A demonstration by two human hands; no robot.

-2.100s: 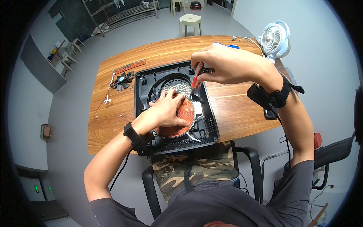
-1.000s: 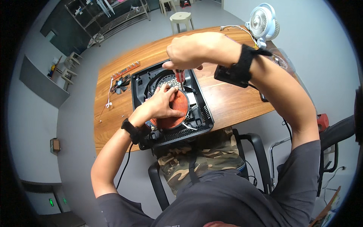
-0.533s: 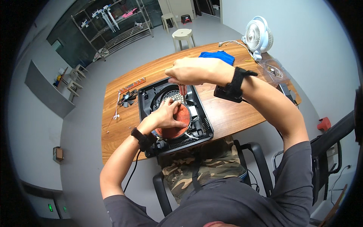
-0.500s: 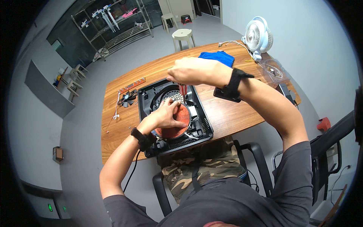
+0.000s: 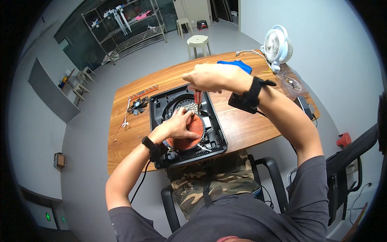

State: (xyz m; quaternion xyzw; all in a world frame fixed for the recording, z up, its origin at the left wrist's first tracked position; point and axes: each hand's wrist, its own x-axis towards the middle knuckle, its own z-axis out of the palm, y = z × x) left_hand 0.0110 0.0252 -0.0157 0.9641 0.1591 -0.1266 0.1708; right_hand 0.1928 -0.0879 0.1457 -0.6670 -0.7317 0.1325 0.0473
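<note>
Bench (image 5: 250, 125): wood-topped; its near edge runs below the left fingers, and bare surface stretches to their right.
Black housing (image 5: 157, 101): beneath both hands' fingers, near rim by the bench edge.
Copper-red coil (image 5: 196, 124): in the housing, directly under the left fingers, below the right ones.
Right fingers (image 5: 188, 76): curled closely around the red screwdriver (image 5: 198, 97).
Left fingers (image 5: 187, 115): spread wide across the coil, thumb on its face.
Black fan (image 5: 139, 105): well left of the left fingers.
Fan hub label (image 5: 138, 104): pale, too small to read.
</note>
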